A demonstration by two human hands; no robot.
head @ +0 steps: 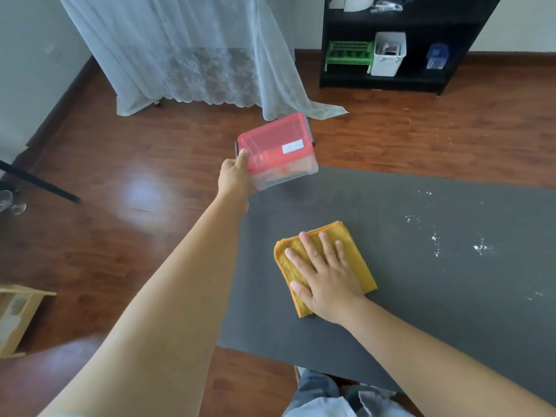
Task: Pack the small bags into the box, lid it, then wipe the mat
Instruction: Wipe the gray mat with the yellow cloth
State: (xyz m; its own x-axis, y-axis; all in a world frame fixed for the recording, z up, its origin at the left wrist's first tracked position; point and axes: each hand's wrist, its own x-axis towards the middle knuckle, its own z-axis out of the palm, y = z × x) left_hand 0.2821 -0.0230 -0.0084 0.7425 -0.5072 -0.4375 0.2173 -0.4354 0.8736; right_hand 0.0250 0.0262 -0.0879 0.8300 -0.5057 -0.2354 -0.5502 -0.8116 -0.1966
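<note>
Denim-clad knees [325, 395] sit at the bottom edge of the view, just short of the near border of the grey mat [421, 311]. Packing appears finished: the box [278, 152] is closed under its red lid [270, 138] with the end latches seemingly down, though its contents cannot be made out through the clear wall. Wiping is judged barely begun — white specks [481, 247] lie scattered on the mat well to the right of the right hand, and more farther off. Left hand [233, 176]: arm fully extended, fingers and thumb wrapped round the near-left end of the box, holding it tilted over the mat's far-left corner; whether the box is in the air or resting on an edge cannot be told. Right hand [326, 273]: flat, fingers spread and straight, palm pressing on the folded yellow cloth [361, 266], which lies on the mat directly beneath it. Remaining, in my assessment — set the box aside off the mat, then carry the cloth rightward across the specks.
</note>
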